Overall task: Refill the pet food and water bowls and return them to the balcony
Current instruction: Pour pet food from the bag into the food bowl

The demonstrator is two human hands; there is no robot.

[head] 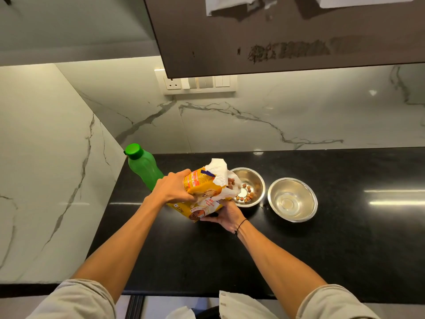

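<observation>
Kibble bag (202, 192) lies tilted in both hands, left hand (171, 188) curled over its top, right hand (224, 215) cupping it from below. Its long axis runs from this two-handed grip toward the food bowl (249, 186), torn mouth just over the near rim; water bowl (292, 199) sits beyond, on the bench (345, 226).

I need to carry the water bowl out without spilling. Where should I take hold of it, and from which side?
Grip the water bowl by its rolled rim, hands on opposite sides, coming from above. Its walls are smooth and sloping, so the rim gives the surest hold. It stands upright with water inside, apart from the food bowl; keep it level.
</observation>
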